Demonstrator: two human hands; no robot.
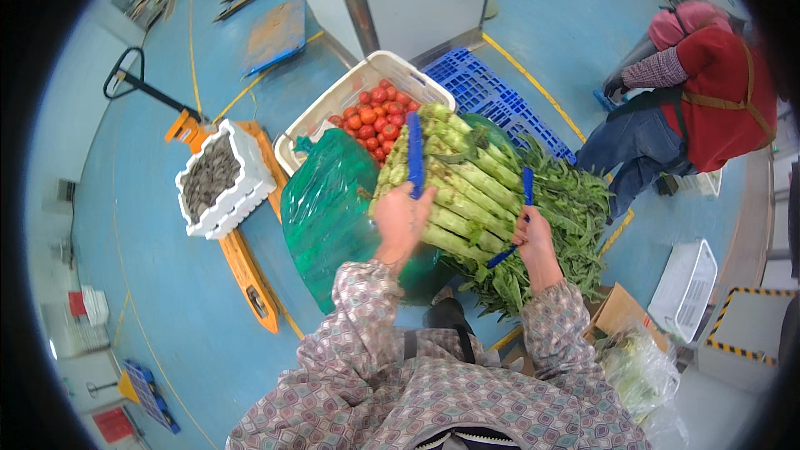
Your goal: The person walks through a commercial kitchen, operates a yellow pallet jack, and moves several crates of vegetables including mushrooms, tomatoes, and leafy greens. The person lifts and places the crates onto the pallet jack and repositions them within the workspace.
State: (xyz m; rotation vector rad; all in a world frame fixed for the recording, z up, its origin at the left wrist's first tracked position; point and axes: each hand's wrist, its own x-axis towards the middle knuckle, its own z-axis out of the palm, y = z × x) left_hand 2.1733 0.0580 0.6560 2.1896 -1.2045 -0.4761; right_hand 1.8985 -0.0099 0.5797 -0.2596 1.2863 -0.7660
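Observation:
A large bundle of pale green celtuce stems [471, 192] with leafy tops [562, 208] lies in front of me, with a blue strap across each end. My left hand [404, 221] is closed at the near end of the left blue strap [415, 150], against the cut stem ends. Closed fingers of my right hand [537, 242] grip the right blue strap [527, 187], by the leaves. Beneath and left of the bundle is a green plastic sack [325, 208]; its contents are not clear.
Beyond the bundle stand a cream crate [308, 121] of tomatoes [379, 117] and blue pallets [500, 96]. A white foam box [237, 208] sits on an orange pallet jack [250, 283] at left. A person in red [721, 100] bends at right, near a white basket [683, 292].

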